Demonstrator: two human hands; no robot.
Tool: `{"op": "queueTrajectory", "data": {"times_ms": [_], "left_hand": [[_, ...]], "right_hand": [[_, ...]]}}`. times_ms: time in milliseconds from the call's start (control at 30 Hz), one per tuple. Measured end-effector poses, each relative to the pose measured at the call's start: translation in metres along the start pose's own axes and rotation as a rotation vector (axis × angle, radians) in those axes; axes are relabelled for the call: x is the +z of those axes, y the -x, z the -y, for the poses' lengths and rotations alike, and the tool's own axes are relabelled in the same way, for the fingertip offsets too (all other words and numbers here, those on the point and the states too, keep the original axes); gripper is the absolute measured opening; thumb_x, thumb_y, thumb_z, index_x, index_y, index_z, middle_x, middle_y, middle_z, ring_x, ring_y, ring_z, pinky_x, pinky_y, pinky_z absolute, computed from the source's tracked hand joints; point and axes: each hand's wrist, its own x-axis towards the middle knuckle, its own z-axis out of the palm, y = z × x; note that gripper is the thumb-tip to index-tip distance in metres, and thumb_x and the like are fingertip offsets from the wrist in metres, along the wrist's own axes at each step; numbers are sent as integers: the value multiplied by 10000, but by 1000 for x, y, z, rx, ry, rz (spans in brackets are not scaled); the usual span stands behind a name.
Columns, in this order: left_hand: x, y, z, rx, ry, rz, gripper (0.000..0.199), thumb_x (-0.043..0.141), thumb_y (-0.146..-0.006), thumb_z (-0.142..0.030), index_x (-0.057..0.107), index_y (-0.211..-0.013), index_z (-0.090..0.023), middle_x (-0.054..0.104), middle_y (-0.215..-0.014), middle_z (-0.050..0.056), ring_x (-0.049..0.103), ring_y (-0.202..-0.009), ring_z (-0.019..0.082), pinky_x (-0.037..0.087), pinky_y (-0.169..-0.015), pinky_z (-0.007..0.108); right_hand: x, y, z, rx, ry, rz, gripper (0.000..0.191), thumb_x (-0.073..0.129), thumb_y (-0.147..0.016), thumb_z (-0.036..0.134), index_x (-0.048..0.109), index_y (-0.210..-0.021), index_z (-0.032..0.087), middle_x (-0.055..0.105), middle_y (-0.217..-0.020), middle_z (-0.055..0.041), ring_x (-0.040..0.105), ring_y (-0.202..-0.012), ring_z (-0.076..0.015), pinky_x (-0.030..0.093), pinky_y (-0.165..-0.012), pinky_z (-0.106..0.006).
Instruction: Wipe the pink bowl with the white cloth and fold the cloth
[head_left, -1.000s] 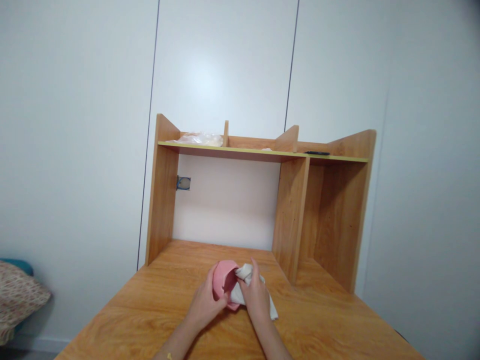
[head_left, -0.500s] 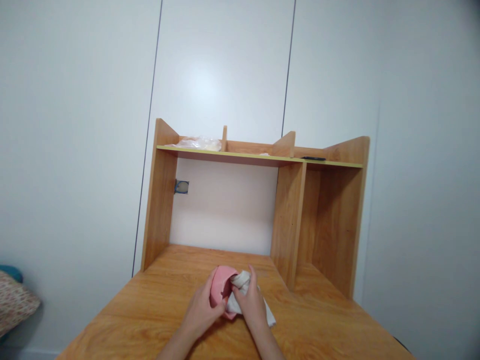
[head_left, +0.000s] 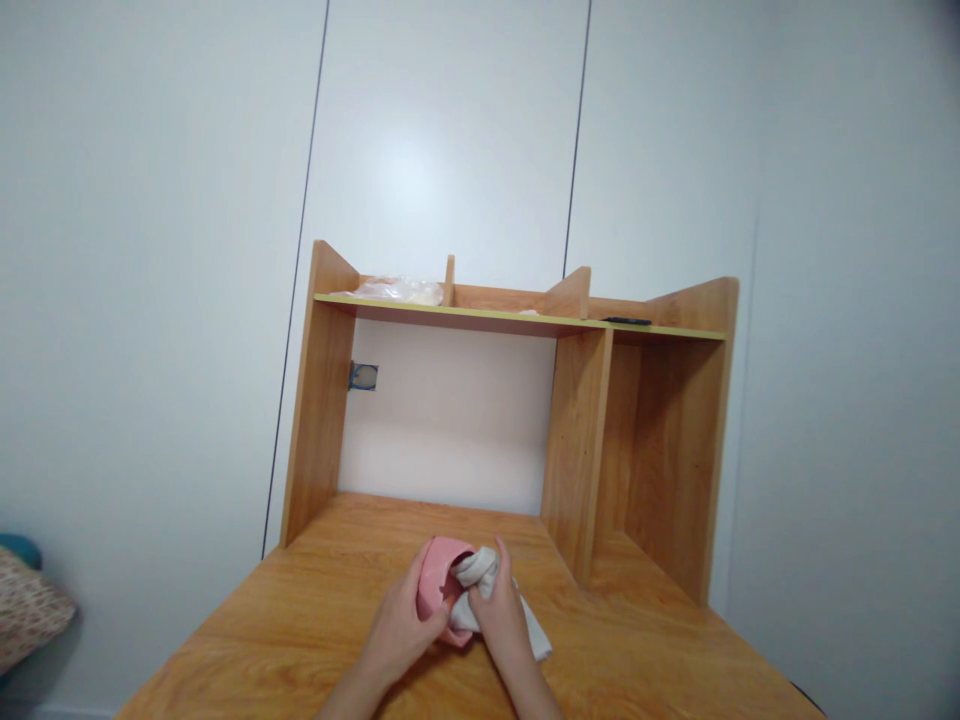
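Pink container (head_left: 435, 582) tilts in the curled left hand (head_left: 403, 618).

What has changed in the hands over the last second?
The bunched part of the grey-white cloth has moved slightly left, further across the opening of the pink container. The whole scene sits a little lower in view, so the camera shifted. Nothing was let go: the left hand still holds the container, the right hand the cloth.

A plastic bag (head_left: 401, 291) and a dark object (head_left: 628, 321) lie on the shelf (head_left: 465, 316); a patterned cushion (head_left: 28, 612) sits far left.
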Motion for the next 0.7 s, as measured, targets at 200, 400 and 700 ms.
{"op": "queueTrajectory", "data": {"times_ms": [200, 400, 700], "left_hand": [[-1, 4, -9, 89, -67, 47, 719, 583, -646, -269, 338, -1317, -194, 520, -1215, 82, 474, -1095, 241, 335, -962, 343], [-4, 4, -11, 96, -48, 43, 686, 546, -607, -193, 402, -1278, -202, 504, -1235, 68, 463, -1107, 245, 318, -977, 342], [-13, 1, -12, 103, 12, 63, 593, 515, -753, -392, 356, -1297, -219, 476, -1260, 74, 432, -1151, 226, 301, -994, 343]], "right_hand": [[-10, -2, 4, 74, 128, -30, 682, 481, -674, 164, 255, -1318, 186, 631, -952, -68, 605, -881, -217, 442, -690, -268], [-18, -3, 16, -55, 236, -36, 692, 443, -659, 93, 274, -1320, 209, 590, -1074, -84, 555, -993, -225, 408, -782, -280], [-10, 3, 11, -19, 159, 158, 678, 440, -684, 106, 261, -1335, 173, 654, -945, -87, 605, -897, -223, 417, -737, -268]]}}
